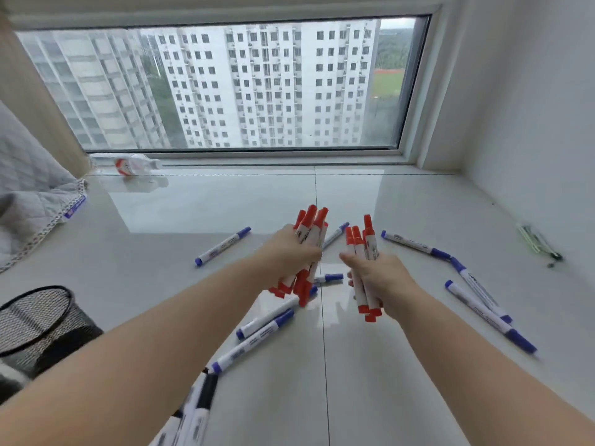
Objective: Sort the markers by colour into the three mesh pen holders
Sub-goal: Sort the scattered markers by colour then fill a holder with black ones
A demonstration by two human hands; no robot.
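My left hand (289, 249) grips a bundle of several red markers (310, 231), held upright above the white tiled sill. My right hand (381, 278) grips a second, smaller bundle of red markers (362, 243) close beside it. Blue markers lie scattered on the sill: one at the left (222, 246), some under my hands (267, 329), and others to the right (489, 313). Black markers (201, 407) lie near the bottom, partly hidden by my left forearm. One black mesh pen holder (35, 320) stands at the left edge; other holders are out of view.
A large window (225, 85) closes the far side of the sill, a white wall the right. A plastic bottle (135, 164) lies at the back left. A grey quilted blanket (32, 201) covers the left. A small greenish object (537, 243) lies by the right wall.
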